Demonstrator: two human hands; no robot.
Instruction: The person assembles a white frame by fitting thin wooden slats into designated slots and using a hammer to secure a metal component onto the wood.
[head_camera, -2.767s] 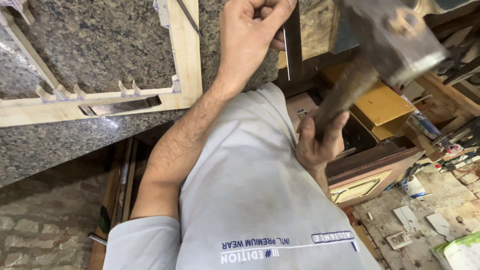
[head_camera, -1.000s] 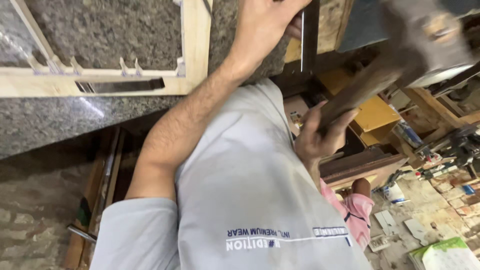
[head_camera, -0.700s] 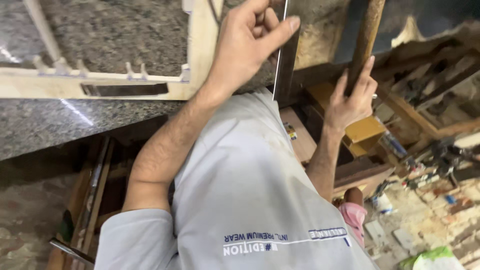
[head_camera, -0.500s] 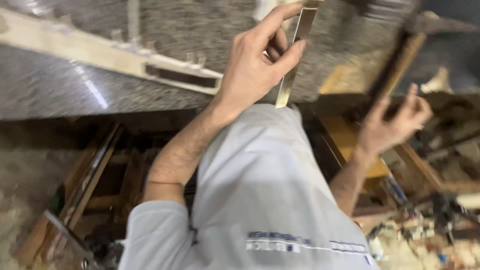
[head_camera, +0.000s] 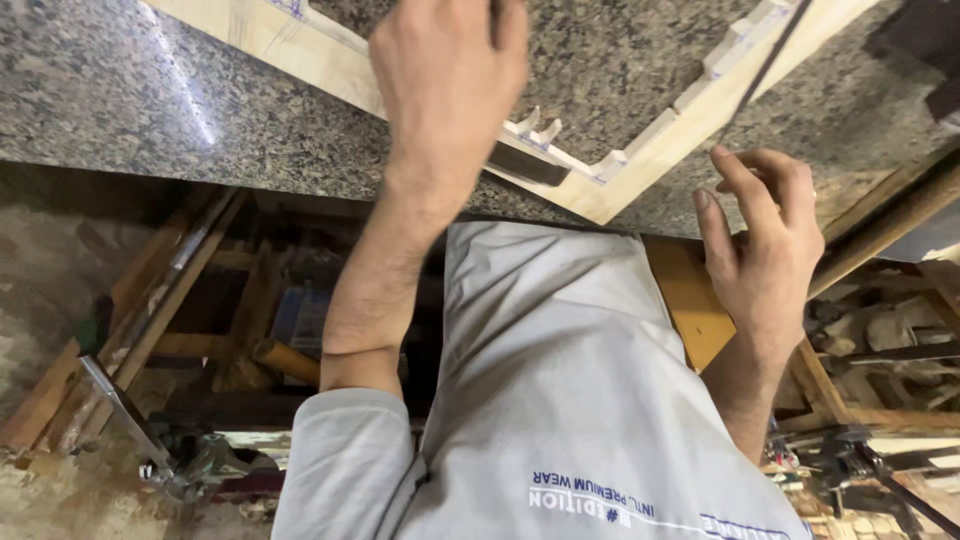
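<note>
My left hand (head_camera: 450, 90) reaches forward over a pale wooden frame (head_camera: 640, 150) with notched teeth that lies on a speckled granite worktop (head_camera: 150, 110). I see only the back of this hand; its fingers are blurred and run off the top edge, so what it holds is hidden. My right hand (head_camera: 765, 250) hovers by the frame's near corner with fingers spread and nothing in them. A wooden handle (head_camera: 885, 225) slants just to its right, not gripped. A thin dark strip (head_camera: 765, 55) crosses the frame's right arm.
My grey T-shirt (head_camera: 570, 400) fills the lower middle. Below the worktop's edge stand wooden slats and a metal bar (head_camera: 130, 330) on the left. A yellow box (head_camera: 690, 300) and cluttered wood offcuts and tools (head_camera: 880, 350) are on the right.
The view has tilted down and closer to the worktop. My right hand no longer grips the hammer handle and now has spread fingers. The metal strip is no longer visible in my left hand.
</note>
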